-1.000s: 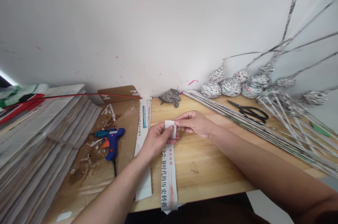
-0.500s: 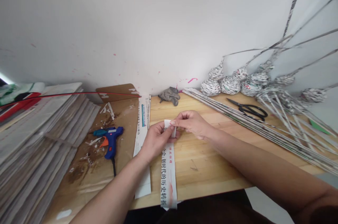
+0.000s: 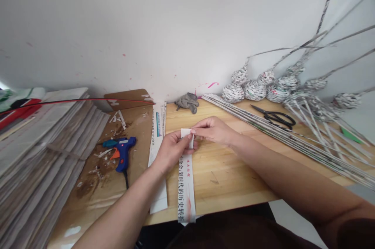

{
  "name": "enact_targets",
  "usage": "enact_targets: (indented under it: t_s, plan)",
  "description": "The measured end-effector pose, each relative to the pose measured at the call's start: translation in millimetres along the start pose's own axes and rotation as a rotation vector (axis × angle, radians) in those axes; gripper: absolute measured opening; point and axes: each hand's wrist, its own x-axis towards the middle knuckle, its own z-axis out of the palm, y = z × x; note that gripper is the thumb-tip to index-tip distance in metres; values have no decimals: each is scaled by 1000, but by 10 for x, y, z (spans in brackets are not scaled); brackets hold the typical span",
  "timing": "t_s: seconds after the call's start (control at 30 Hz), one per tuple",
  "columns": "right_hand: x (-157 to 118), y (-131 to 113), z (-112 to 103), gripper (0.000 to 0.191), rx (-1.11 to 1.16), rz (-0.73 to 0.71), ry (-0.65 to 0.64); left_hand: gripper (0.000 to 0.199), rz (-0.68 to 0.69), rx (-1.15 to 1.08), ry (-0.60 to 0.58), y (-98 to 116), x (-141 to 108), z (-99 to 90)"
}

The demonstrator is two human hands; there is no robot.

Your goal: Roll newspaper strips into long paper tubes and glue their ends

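Observation:
A long strip of newspaper [image 3: 186, 190] with black and red print runs toward me and hangs over the front edge of the wooden table. Its far end is folded over and pale. My left hand [image 3: 174, 148] is closed on the strip near that end, thumb on top and fingers behind. The thumb and fingers of my right hand [image 3: 211, 129] pinch the strip's upper right corner. More newspaper strips [image 3: 158, 163] lie flat just left of my left hand, partly covered by my forearm.
At left are a blue glue gun [image 3: 123, 154] on stained cardboard [image 3: 113, 202] and a tall newspaper stack [image 3: 49, 155]. At the back lies a grey cloth [image 3: 187, 102]. Rolled paper sticks [image 3: 252, 124], black scissors [image 3: 274, 117] and woven paper gourds [image 3: 254, 90] are at right.
The view has shifted slightly. My right thumb has moved from lying over the strip's end to its right corner, and the folded end shows more. My left hand still holds the strip.

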Motion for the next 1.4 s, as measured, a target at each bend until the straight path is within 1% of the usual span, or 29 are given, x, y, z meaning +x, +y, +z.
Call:
enact_targets:
  t_s: [0.17, 0.3, 0.43, 0.6, 0.7, 0.83, 0.93, 1.0, 1.1, 1.2, 1.27, 1.4]
  plan:
    - [-15, -43, -17, 26, 14, 60, 8, 38, -27, -73, -39, -5, 8, -8]
    - [-18, -52, -18, 28, 24, 77, 14, 37, -43, -87, -36, -6, 12, -7]
    - [-7, -27, 14, 27, 87, 83, 62, 37, -28, -51, -8, 1, 3, 9]
    - [1, -15, 72, 27, 111, 118, 162, 37, -48, -17, 9, 25, -12, 40]
    - [-3, -1, 104, 26, 133, 97, 167, 35, -42, 3, 10, 35, -19, 52]
    - [-6, 32, 135, 29, 113, 35, 209, 34, -35, 16, 8, 39, -28, 60]
    - [-3, 22, 112, 32, 90, 17, 219, 33, -34, 19, 5, 32, -27, 58]
    - [-1, -11, 58, 32, 84, 26, 197, 32, -51, -7, 10, 23, -23, 51]
    - [1, -63, -42, 36, 83, 75, 91, 31, -78, -65, 20, 8, -17, 34]
    - [1, -67, -81, 34, 66, 91, 7, 33, -79, -69, 7, -1, -16, 21]
    - [0, -46, -64, 32, 61, 73, -3, 34, -74, -56, -6, -3, -15, 19]
    - [1, -11, -10, 27, 41, 60, 30, 35, -66, -61, -15, -3, -10, 26]
